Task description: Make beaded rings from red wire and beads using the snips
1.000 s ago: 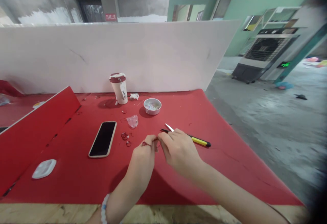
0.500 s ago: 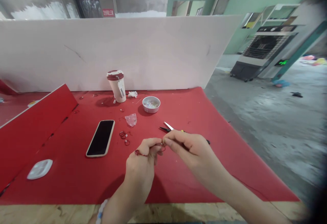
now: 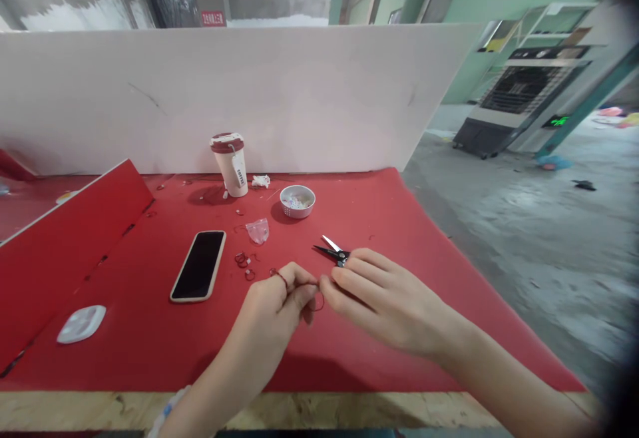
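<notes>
Thumb and forefinger of my left hand (image 3: 282,301) pinch a thin dark red cord (image 3: 320,303), part of which hangs in a small loop below the fingertips. A dark red cord ring (image 3: 280,277) sits round a finger of this hand. Close on its right, my right hand (image 3: 382,295) has its thumb and fingertips pressed together at the cord's end, the fingertips almost touching the left ones. Just beyond the right hand lie black-handled scissors (image 3: 335,251) with blades spread, their handles mostly hidden under that hand.
Left of my hands lie a phone (image 3: 198,266), several small cord rings (image 3: 242,260) and a clear plastic bag (image 3: 258,230). Farther back stand a white bowl of beads (image 3: 297,202) and a coffee cup (image 3: 230,165). A white lid-like piece (image 3: 82,324) rests by the red divider (image 3: 94,238).
My right hand has turned so its back faces up more, and its fingers have come down over the cord. The loop hangs lower. More of the scissors shows. The view has shifted slightly.
</notes>
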Available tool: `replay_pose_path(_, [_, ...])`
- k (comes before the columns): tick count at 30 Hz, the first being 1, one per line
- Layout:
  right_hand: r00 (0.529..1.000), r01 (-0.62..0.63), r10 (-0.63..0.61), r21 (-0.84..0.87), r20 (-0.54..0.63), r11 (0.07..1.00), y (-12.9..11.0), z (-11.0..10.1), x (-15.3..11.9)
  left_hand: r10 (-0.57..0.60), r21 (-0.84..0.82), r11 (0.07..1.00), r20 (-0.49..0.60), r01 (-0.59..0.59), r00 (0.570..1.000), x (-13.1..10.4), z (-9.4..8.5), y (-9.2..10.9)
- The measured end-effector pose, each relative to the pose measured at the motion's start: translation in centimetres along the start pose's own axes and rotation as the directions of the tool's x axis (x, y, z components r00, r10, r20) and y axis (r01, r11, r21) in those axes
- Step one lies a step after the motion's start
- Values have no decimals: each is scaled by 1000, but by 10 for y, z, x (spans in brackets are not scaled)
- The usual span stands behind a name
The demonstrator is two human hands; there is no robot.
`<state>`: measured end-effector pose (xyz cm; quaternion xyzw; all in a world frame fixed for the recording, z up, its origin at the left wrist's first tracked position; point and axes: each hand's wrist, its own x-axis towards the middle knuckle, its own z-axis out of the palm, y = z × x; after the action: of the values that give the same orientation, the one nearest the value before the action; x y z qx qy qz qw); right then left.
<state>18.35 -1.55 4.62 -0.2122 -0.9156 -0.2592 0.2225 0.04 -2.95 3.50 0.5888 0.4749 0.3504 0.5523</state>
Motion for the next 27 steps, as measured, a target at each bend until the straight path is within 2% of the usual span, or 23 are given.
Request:
replay_pose_path(5, [998, -55, 55, 35, 9, 998, -4, 3, -3, -44, -56, 997, 72, 48, 996, 2, -3, 0])
replay_pose_path(9, [998, -53, 54, 46, -17, 998, -12, 10, -7, -25, -5, 1000, 18, 26, 1000, 1, 4, -1])
replay_pose_path(10, [995, -91, 93, 76, -34, 993, -16, 13, -8, -16, 15, 1000, -7, 16, 1000, 1, 7, -1])
replay_pose_path(12, [966, -237, 253, 199, -59, 951, -23, 17, -9, 9, 51, 999, -74, -5, 997, 1, 12, -1])
replay_pose_path(14, [891, -415, 454, 369, -22, 832, -31, 17, -8, 16, 70, 998, -155, -5, 988, 1, 17, 2])
replay_pose_path(16, [795, -551, 600, 513, 83, 658, -38, 14, -5, -23, 61, 997, -237, 38, 971, 1, 22, 5])
replay_pose_path(19, [654, -662, 710, 652, 261, 370, -43, 4, 3, -75, 29, 996, -333, 89, 940, 1, 27, 7])
replay_pose_path(21, [571, -669, 729, 729, 378, 146, -44, 0, 7, -43, 35, 998, -369, 60, 928, 0, 27, 2])
replay_pose_path(22, [542, -645, 720, 764, 432, 27, -45, -1, 9, -6, 56, 998, -382, 29, 924, -1, 27, -2])
replay_pose_path(24, [524, -556, 686, 813, 505, -174, -46, 1, 11, 92, 152, 988, -407, -32, 909, -4, 24, -12])
replay_pose_path(25, [523, -523, 677, 822, 517, -224, -46, 3, 11, 150, 217, 974, -422, -60, 894, -5, 23, -18])
replay_pose_path(26, [522, -514, 683, 828, 510, -225, -46, 6, 11, 198, 282, 957, -436, -76, 878, -7, 21, -23])
replay_pose_path(27, [522, -527, 710, 833, 474, -169, -46, 8, 10, 231, 343, 936, -434, -78, 871, -8, 19, -28])
